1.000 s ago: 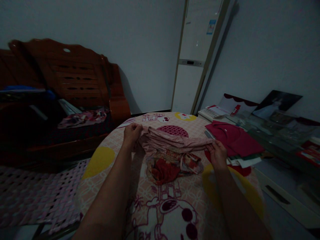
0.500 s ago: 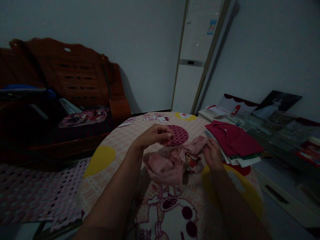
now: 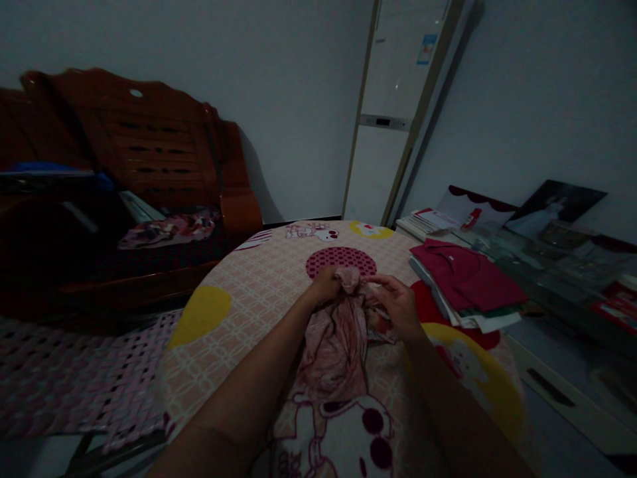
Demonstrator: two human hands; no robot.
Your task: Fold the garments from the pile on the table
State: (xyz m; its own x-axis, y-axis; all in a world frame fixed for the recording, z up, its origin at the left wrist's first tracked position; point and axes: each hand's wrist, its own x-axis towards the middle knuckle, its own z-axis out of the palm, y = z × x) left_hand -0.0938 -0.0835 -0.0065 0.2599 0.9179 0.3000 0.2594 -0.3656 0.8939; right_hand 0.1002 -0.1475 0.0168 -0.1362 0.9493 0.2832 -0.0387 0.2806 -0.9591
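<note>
A crumpled pink garment (image 3: 331, 355) hangs down toward me over the round table, and a patch with a coloured print shows on its right side. My left hand (image 3: 327, 285) is closed around the bunched upper end of the cloth, its fingertips partly hidden. From the right, my right hand (image 3: 398, 304) reaches in with its index finger stretched to the bunched part. Cloth lies between that hand's thumb and fingers, close beside the left hand.
A patterned tablecloth (image 3: 259, 302) covers the round table. At its right edge lies a folded magenta garment (image 3: 462, 275) on a stack of papers. Glass shelving (image 3: 557, 265) stands farther right. A wooden bench (image 3: 159, 153) and a woven seat (image 3: 84, 378) are on the left.
My left hand has come down and taken hold of the cloth. My right hand has moved left, bringing its end of the garment toward the middle, and the fabric now hangs lengthwise toward me.
</note>
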